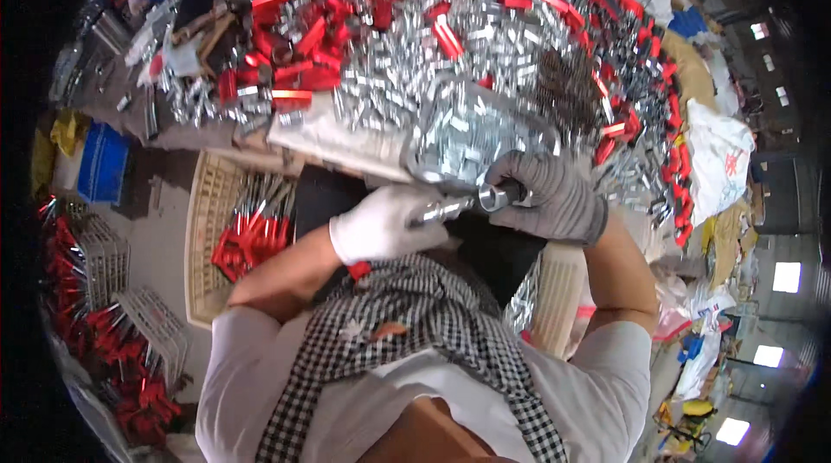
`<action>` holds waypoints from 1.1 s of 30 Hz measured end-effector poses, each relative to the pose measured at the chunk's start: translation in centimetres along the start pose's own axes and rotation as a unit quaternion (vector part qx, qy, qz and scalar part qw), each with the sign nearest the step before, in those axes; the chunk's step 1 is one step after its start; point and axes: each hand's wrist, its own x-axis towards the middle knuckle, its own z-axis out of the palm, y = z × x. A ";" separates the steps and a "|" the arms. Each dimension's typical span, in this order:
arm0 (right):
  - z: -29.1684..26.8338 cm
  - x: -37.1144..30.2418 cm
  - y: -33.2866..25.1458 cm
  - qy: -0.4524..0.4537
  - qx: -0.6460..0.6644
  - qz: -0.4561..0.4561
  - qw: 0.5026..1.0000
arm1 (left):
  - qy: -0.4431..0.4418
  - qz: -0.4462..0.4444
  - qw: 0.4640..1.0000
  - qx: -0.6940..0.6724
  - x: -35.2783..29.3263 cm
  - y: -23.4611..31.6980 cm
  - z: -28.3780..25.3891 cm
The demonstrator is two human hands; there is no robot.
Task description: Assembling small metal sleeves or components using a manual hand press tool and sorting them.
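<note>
My left hand (381, 225), in a white glove, is closed around a shiny metal rod-like part (446, 209) that points to the right. In a grey striped glove, my right hand (550, 195) grips a short chrome cylinder (493, 197) with an open round end. The two parts meet or nearly touch in front of my apron; whether they join, I cannot tell. Just beyond my hands lies a clear plastic tray (415, 156) with small metal pieces inside.
Silver metal parts (389, 65) and red pieces (316, 73) heap across the table. A cream basket (201, 238) at my left holds red-handled metal tools (251, 238). White wire baskets (151, 324) and a blue bin (102, 164) stand farther left. A white sack (718, 156) lies at right.
</note>
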 end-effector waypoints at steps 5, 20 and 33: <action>4.9 -1.3 -2.5 -0.061 -0.139 0.003 0.988 | -0.032 0.072 0.996 0.034 0.9 1.5 2.6; 5.8 -7.2 -0.4 0.147 0.013 0.019 0.989 | -0.009 -0.017 0.999 0.031 -0.7 3.3 4.2; 5.9 -4.4 -1.2 0.212 -0.117 -0.195 0.950 | 0.005 0.027 0.995 0.096 -0.4 1.4 4.0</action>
